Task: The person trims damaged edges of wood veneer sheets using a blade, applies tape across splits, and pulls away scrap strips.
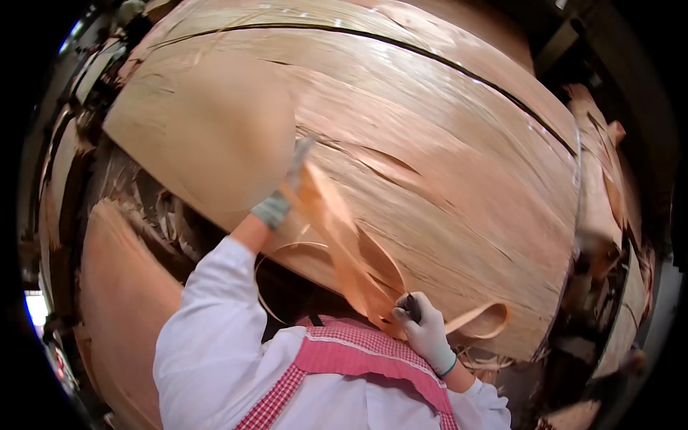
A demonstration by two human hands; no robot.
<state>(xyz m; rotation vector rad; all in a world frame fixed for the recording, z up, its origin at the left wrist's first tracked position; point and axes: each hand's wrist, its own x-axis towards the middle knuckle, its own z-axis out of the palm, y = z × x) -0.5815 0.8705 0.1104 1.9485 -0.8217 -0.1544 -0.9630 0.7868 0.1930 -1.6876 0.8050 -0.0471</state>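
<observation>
A large stack of wood veneer sheets (459, 186) spreads in front of me, its surface streaked with grain and a few splits. My left hand (283, 197), in a grey-green glove, reaches over the near left part of the top sheet; motion smears its fingers. From beside that hand, a long orange-brown veneer strip (337, 240) runs down, twisted, toward my right hand. White-gloved, my right hand (428, 331) is closed around a small dark object (411, 308), whose kind I cannot make out. A curled veneer strip (487, 321) loops out to the right of it.
A dark band (373, 36) crosses the far part of the stack. Another veneer sheet (122, 301) stands at the lower left, with torn scraps (154, 215) behind it. More veneer pieces (602, 179) line the right side. A blurred patch covers part of the upper left.
</observation>
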